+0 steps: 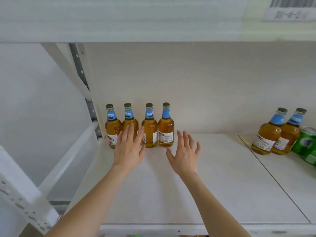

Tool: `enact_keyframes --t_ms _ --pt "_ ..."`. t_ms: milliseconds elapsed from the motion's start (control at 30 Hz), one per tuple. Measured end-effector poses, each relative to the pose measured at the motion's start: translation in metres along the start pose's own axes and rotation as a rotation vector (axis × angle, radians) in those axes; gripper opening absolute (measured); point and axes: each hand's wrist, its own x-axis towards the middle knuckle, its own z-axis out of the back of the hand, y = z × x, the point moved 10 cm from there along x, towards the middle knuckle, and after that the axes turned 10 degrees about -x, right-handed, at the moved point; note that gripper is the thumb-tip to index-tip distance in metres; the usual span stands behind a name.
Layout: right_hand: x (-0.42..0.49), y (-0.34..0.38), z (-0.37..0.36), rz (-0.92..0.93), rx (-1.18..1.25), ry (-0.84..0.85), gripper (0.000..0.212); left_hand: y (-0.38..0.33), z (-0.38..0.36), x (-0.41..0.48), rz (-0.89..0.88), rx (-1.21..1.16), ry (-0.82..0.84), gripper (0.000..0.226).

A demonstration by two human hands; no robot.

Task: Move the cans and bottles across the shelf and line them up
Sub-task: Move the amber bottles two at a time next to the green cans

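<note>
Four amber glass bottles (149, 129) with blue neck labels and dark caps stand upright in a tidy row at the back left of the white shelf board (213, 185). Far off to the right, a second pair of bottles (268, 134) and some green metal cans (306, 142) are crowded together, not yet brought across.

Both hands are empty, palms down and fingers spread wide. The left hand (129, 148) hovers in front of the second bottle in the row, and I can't tell from here whether its fingertips touch the glass. The right hand (185, 154) is just beside the row's last bottle, clear of it and well apart from the right-hand cluster.

The bottles look full, so I'd expect them to be heavy, smooth and breakable, and tall enough to tip if knocked. It's best to wrap the wide belly or pinch the neck under the cap. The cans should be lighter and easily dented, so grip them gently round the side.
</note>
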Motion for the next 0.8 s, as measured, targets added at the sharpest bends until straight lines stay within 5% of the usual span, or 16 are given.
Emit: enact_keyframes --t_ms 267,433,567,800 --pt "0.053 -0.006 -0.055 -0.051 0.145 0.035 0.084 0.010 -0.035 0.054 0.044 -0.214 0.010 0.078" --pt "0.082 -0.013 -0.100 -0.087 0.557 0.186 0.090 0.010 -0.060 0.075 0.068 -0.381 -0.014 0.085" --pt "0.094 -0.007 -0.119 -0.078 0.870 0.287 0.081 0.017 -0.078 0.091 0.145 -0.534 0.006 0.087" --pt "0.109 0.000 -0.131 -0.069 0.972 0.291 0.070 0.024 -0.090 0.102 0.265 -0.807 -0.032 0.074"
